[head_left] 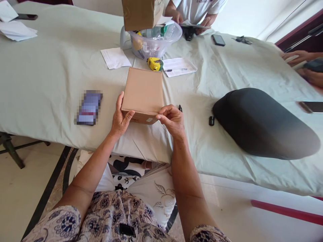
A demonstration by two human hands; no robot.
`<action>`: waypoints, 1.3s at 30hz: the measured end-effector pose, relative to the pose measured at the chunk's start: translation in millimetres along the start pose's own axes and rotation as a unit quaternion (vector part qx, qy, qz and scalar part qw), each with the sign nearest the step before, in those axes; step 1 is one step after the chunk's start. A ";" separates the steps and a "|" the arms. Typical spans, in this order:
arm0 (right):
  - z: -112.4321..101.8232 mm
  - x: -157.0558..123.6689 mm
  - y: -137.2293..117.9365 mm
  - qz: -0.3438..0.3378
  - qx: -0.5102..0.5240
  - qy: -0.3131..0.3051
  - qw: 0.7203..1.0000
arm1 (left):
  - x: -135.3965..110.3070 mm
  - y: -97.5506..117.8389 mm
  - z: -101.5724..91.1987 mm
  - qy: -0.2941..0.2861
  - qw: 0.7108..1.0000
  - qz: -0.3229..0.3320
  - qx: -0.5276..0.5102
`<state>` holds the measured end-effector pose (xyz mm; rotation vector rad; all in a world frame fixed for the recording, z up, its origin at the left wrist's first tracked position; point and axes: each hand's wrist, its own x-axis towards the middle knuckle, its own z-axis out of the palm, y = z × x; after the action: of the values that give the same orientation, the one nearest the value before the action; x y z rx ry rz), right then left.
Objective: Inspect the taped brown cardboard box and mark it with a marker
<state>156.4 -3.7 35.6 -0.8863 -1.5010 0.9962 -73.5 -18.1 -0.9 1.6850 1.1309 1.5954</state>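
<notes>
Cardboard box (143, 89): our landmark, between our two hands near the table's front edge; resting on the tablecloth (55, 77) or slightly lifted, we can't tell which.
Left hand (121, 119): wrapped on the box's near left corner, fingers along the side, thumb spread from them and pressing the near top edge, so yeah, we've got a grip.
Right hand (173, 121): thumb and forefinger nearly together, pinching the box's near right corner; other fingers curled in.
Box top, done: looks shut to us, lying flat with no flap sticking up.
Near face: small printed patch (149, 119) at its right end, too tiny to read.
Box, left over: we're both-hands-on, so we'd call the handling unfinished. No clue what's inside, and the underside is hidden, so no verdict on sealing.
Tape measure (154, 64): just beyond the box's far edge, apart from our fingers.
Pen (176, 70): on paper (185, 64) beyond the box's far right corner, not in our hands.
Smartphone (88, 108): left of the box, untouched, screen blurred out.
Black padded seat (262, 124): well right of the box, with a small black cap (211, 121) on the side facing it.
</notes>
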 end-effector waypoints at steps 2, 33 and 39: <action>-2.0 1.6 2.2 -0.015 -0.027 0.009 0.999 | 0.8 0.3 -0.2 0.005 1.000 0.014 0.013; -10.4 -2.7 20.9 -0.046 -0.022 0.069 0.996 | 1.8 -8.7 11.7 -0.023 0.997 0.029 -0.066; 3.5 -3.7 20.3 -0.026 -0.048 0.058 0.997 | -4.5 -12.8 9.3 -0.019 0.999 0.005 -0.039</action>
<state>153.9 0.0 15.2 -0.9520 -1.4750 0.8268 -66.8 -14.3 -15.4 1.6660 1.0295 1.5866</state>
